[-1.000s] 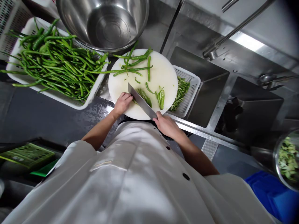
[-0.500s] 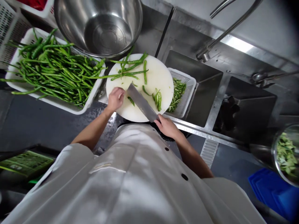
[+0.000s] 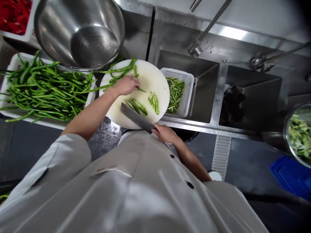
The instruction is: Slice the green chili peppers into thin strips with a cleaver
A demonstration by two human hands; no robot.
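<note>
Head view: gripping a cleaver (image 3: 137, 118) by its handle in the right hand (image 3: 166, 133), with fingers pressed together around it, at the near right of a round white board (image 3: 157, 76). Pointing the blade leftward, slantwise over the near part of the board; cannot tell contact from a slight gap. Reaching with the left hand (image 3: 127, 85) over the far left part of the board, with fingers bent and drawn together above one green pepper (image 3: 142, 90), showing only its end past the fingertips. Cannot tell pinching from mere covering there, with the grasp hidden beneath the hand.

Just beyond the blade, lying on the board, a bundle of sliced strips (image 3: 136, 106); just right of it, a smaller bundle (image 3: 154, 103). At the board's far left, partly behind the wrist, several whole peppers (image 3: 123, 68), some overhanging the edge.

Farther left, heaped with long green peppers (image 3: 48, 89), a white basket (image 3: 91, 97). Beyond, on the bench (image 3: 136, 29), a large steel bowl (image 3: 80, 35), and at far left a tub of red pieces (image 3: 16, 16). Right of the board, inside a sink (image 3: 206, 94), a perforated basket (image 3: 189, 87) containing cut green strips (image 3: 175, 94).
</note>
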